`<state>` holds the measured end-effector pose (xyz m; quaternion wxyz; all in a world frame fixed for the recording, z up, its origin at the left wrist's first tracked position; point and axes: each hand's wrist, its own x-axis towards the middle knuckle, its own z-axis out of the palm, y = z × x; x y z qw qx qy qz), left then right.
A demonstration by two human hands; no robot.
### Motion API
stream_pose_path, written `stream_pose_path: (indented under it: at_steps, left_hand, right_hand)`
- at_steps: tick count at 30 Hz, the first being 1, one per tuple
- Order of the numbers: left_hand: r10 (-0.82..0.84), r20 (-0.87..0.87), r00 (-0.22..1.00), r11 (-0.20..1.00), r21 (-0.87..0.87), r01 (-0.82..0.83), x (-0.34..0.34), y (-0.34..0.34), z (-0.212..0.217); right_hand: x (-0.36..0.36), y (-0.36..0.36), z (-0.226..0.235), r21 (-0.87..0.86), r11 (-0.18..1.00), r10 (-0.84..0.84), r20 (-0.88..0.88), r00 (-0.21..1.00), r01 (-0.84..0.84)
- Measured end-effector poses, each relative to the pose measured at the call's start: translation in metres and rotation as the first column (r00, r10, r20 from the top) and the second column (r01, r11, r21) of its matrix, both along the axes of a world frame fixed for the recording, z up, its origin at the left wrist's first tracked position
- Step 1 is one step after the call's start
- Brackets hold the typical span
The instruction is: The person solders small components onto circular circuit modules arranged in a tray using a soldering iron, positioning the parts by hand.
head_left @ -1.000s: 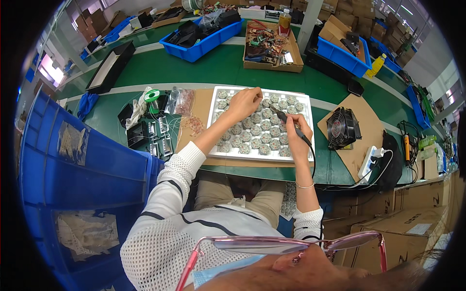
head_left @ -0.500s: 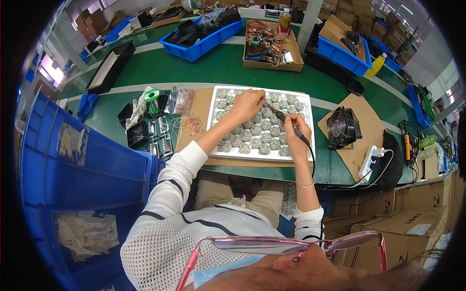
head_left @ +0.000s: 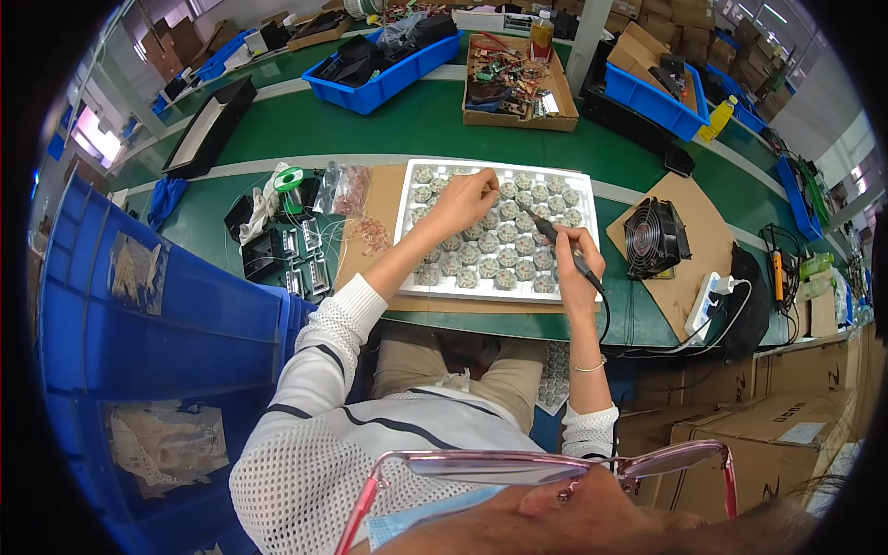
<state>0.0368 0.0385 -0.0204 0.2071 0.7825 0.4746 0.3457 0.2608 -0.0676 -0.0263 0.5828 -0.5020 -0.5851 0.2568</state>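
Observation:
A white foam tray [head_left: 481,295] lies in front of me, filled with rows of small round parts [head_left: 505,258] with pale, clear-looking tops. Over its upper middle, my left hand [head_left: 467,199] is closed in a pinch; whatever its fingertips hold is too small to make out. My right hand [head_left: 580,266] grips a soldering iron [head_left: 544,225] like a pen, above the tray's right side. The iron's tip points up and left toward the parts, a short way right of my left fingertips. Its black cord hangs down past my right wrist.
Left of the tray lie a green solder spool [head_left: 289,180], small metal-and-black parts [head_left: 305,254] and reddish bits [head_left: 370,236]. To the right stand a black fan [head_left: 653,239] and a white power strip [head_left: 708,305]. Blue bins [head_left: 381,79] and a cardboard box [head_left: 518,118] sit farther back.
My left hand has drawn slightly left. My right hand has shifted a little right and down with the soldering iron, so the gap between iron tip and left fingertips is wider.

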Motion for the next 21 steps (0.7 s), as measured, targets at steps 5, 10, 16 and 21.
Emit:
stream_pose_path:
  at_steps: [5,10,16,21]
  left_hand:
    - [-0.044,-0.021,0.999,0.997,0.055,0.045,0.008,-0.003,0.004]
    - [-0.048,-0.044,0.998,0.995,0.080,0.051,0.011,-0.002,0.002]
    - [-0.036,-0.100,0.994,0.995,0.091,0.045,0.015,-0.003,0.001]
    - [-0.024,-0.173,0.985,0.986,0.160,0.052,0.017,-0.006,0.001]
  right_hand:
    - [-0.001,-0.001,0.004,-0.027,0.999,0.020,0.049,0.999,-0.018]
    - [-0.002,0.000,0.003,-0.025,1.000,0.012,0.051,0.999,-0.011]
    - [-0.003,-0.001,0.005,-0.015,1.000,0.005,0.060,0.998,-0.004]
    - [-0.001,0.001,0.000,-0.023,0.999,0.023,0.072,0.997,-0.021]
